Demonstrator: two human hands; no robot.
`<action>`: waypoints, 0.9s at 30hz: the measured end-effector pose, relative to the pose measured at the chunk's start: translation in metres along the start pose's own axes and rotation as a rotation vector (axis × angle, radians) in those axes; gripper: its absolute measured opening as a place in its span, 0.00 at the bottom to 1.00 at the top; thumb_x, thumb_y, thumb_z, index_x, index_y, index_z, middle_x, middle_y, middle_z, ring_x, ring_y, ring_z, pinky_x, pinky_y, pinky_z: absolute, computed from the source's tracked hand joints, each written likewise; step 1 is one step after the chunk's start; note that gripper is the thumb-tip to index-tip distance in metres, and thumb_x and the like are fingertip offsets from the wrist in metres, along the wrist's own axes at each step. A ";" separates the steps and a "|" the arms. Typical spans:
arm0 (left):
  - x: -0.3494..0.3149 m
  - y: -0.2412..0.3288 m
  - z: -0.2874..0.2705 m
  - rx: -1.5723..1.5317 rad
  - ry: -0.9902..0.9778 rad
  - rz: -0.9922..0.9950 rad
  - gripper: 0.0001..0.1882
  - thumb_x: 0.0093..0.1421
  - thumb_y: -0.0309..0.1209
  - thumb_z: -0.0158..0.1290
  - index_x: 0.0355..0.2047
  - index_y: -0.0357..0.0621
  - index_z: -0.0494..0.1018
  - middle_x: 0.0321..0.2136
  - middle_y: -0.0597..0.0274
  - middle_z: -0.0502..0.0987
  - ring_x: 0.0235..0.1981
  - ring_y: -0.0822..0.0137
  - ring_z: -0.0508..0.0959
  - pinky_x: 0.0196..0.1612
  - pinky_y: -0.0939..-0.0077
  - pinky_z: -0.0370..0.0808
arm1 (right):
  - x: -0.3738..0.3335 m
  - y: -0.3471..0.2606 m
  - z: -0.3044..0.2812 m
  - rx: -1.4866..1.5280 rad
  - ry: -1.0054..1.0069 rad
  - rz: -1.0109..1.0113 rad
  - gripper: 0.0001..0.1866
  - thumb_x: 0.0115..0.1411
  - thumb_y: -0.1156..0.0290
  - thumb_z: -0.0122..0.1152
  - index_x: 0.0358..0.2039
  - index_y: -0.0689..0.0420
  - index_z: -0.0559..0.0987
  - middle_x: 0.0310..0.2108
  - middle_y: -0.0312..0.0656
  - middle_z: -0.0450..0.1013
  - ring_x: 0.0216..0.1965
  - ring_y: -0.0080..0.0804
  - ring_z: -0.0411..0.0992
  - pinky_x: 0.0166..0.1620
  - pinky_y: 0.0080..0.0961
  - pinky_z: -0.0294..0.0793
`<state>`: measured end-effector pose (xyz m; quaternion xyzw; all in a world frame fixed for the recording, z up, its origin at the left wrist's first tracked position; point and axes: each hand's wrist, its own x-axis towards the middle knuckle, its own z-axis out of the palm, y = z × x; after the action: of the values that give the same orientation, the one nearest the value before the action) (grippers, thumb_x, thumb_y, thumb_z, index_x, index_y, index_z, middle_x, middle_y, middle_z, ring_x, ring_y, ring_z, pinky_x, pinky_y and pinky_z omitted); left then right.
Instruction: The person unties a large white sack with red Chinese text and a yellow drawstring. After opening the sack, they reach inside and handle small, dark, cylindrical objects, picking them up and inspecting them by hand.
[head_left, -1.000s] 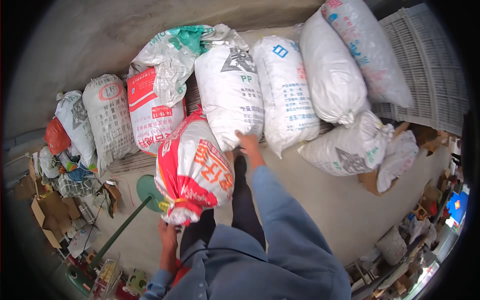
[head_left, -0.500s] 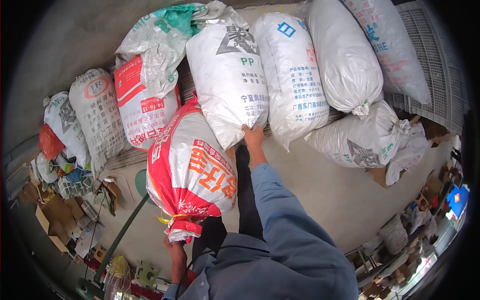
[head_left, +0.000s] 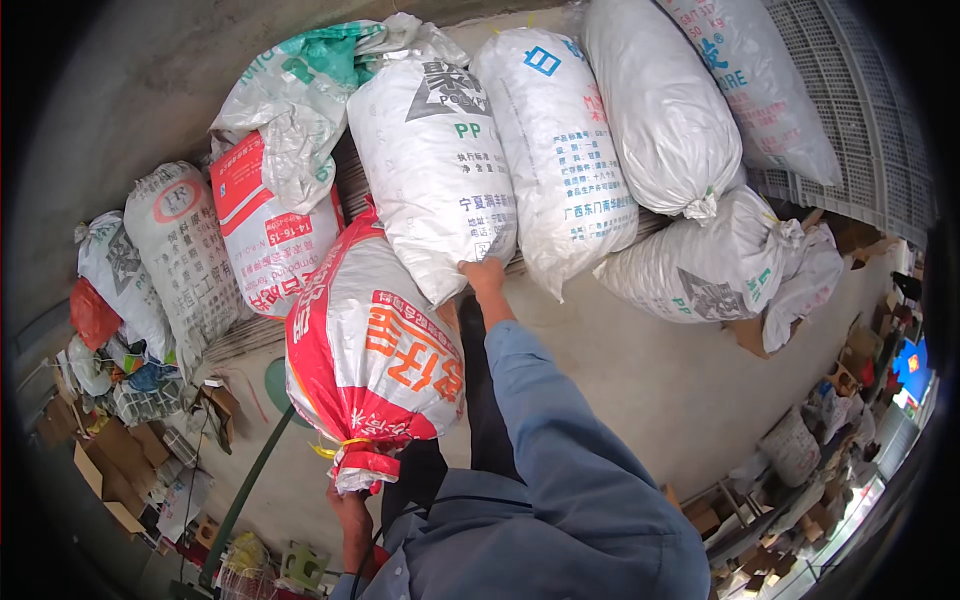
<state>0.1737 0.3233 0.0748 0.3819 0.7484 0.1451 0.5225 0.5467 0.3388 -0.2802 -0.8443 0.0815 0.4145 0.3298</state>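
A full red and white woven sack [head_left: 368, 350] hangs tilted in front of me, its tied neck pointing down. My left hand [head_left: 350, 505] grips that tied neck from below. My right hand [head_left: 484, 275] reaches forward in a blue sleeve and presses on the sack's far side, right under the lower corner of a white sack [head_left: 435, 165] with dark and green print. That white sack leans in a row of filled sacks against the wall.
More white sacks [head_left: 560, 150] stand to the right, one lying on the concrete floor [head_left: 620, 370]. A red-labelled sack [head_left: 265, 235] and grey ones [head_left: 180, 250] stand left. Cardboard boxes [head_left: 110, 470] and clutter lie lower left; a white plastic grid [head_left: 860, 110] is at right.
The red and white sack has come closer and swung lower toward me. My right hand moved forward along its far side to the base of the white sack.
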 end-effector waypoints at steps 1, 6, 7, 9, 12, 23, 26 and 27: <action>-0.001 0.001 0.000 0.003 -0.001 0.003 0.14 0.60 0.29 0.48 0.45 0.38 0.73 0.34 0.62 0.76 0.30 0.72 0.77 0.29 0.78 0.75 | -0.003 -0.003 -0.001 0.029 -0.015 0.016 0.27 0.43 0.56 0.70 0.36 0.69 0.80 0.37 0.59 0.77 0.43 0.53 0.76 0.47 0.38 0.73; 0.007 -0.012 -0.019 0.066 -0.087 -0.072 0.22 0.57 0.29 0.48 0.52 0.34 0.67 0.45 0.52 0.74 0.42 0.57 0.78 0.39 0.63 0.80 | -0.016 -0.008 0.003 0.134 0.061 0.018 0.18 0.46 0.66 0.68 0.33 0.67 0.82 0.30 0.51 0.79 0.31 0.40 0.77 0.37 0.33 0.72; 0.008 -0.010 -0.017 0.072 -0.076 -0.074 0.21 0.57 0.29 0.47 0.51 0.34 0.68 0.44 0.53 0.75 0.41 0.58 0.78 0.39 0.63 0.80 | -0.013 -0.003 0.005 0.129 0.082 -0.004 0.17 0.47 0.66 0.68 0.32 0.67 0.82 0.28 0.50 0.79 0.30 0.39 0.76 0.35 0.33 0.72; 0.011 -0.013 -0.022 0.072 -0.122 -0.056 0.21 0.57 0.29 0.47 0.51 0.34 0.68 0.44 0.53 0.75 0.41 0.59 0.79 0.40 0.64 0.80 | -0.009 0.007 0.008 0.196 0.046 -0.026 0.14 0.49 0.67 0.66 0.31 0.67 0.81 0.26 0.47 0.77 0.26 0.36 0.75 0.31 0.31 0.71; 0.011 -0.015 -0.023 0.044 -0.153 -0.032 0.20 0.57 0.28 0.47 0.50 0.34 0.69 0.42 0.54 0.76 0.40 0.60 0.79 0.40 0.65 0.80 | -0.004 0.013 0.000 0.342 -0.111 -0.018 0.11 0.51 0.70 0.65 0.30 0.66 0.81 0.22 0.43 0.75 0.21 0.30 0.71 0.25 0.27 0.68; 0.006 -0.001 -0.005 -0.003 -0.077 -0.006 0.12 0.59 0.28 0.47 0.42 0.40 0.74 0.29 0.66 0.76 0.26 0.76 0.74 0.26 0.82 0.71 | 0.003 0.017 0.008 0.216 -0.063 0.005 0.13 0.50 0.72 0.65 0.32 0.69 0.80 0.27 0.45 0.77 0.23 0.30 0.73 0.27 0.28 0.71; 0.004 0.001 -0.005 0.001 -0.087 -0.035 0.14 0.59 0.29 0.48 0.45 0.38 0.72 0.34 0.62 0.76 0.31 0.70 0.76 0.31 0.76 0.74 | -0.005 0.004 0.005 0.204 -0.015 -0.125 0.17 0.47 0.69 0.67 0.34 0.70 0.80 0.32 0.51 0.79 0.31 0.38 0.77 0.36 0.33 0.73; 0.006 -0.005 -0.012 0.018 -0.100 -0.056 0.18 0.58 0.29 0.48 0.48 0.37 0.70 0.39 0.58 0.76 0.36 0.65 0.77 0.35 0.71 0.77 | -0.010 -0.007 0.001 0.148 -0.025 -0.095 0.19 0.47 0.68 0.68 0.35 0.70 0.80 0.33 0.53 0.79 0.33 0.41 0.77 0.38 0.34 0.73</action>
<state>0.1602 0.3265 0.0727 0.3721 0.7331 0.1044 0.5596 0.5425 0.3432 -0.2695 -0.8153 0.0674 0.4017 0.4115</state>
